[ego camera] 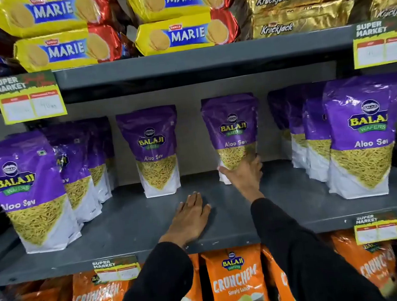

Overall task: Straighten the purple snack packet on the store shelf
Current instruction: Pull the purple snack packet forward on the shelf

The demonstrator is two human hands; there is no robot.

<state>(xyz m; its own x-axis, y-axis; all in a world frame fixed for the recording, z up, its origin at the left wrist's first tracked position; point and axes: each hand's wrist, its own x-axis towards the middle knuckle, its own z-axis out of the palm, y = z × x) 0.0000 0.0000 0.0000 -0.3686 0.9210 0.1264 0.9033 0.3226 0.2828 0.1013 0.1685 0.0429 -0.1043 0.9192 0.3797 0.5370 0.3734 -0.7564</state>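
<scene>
A purple Aloo Sev snack packet [231,127] stands at the back of the grey middle shelf [131,221], leaning slightly to the left. My right hand [244,172] is wrapped around its lower front, thumb on the left side and fingers on the right. My left hand [189,217] lies flat, palm down, on the bare shelf surface near the front edge, holding nothing. Both arms wear black sleeves.
Another lone purple packet [154,150] stands upright to the left. Rows of the same packets stand at the left [25,190] and at the right [360,135]. Marie biscuit packs [180,33] fill the shelf above, orange Crunchem bags [236,283] the one below.
</scene>
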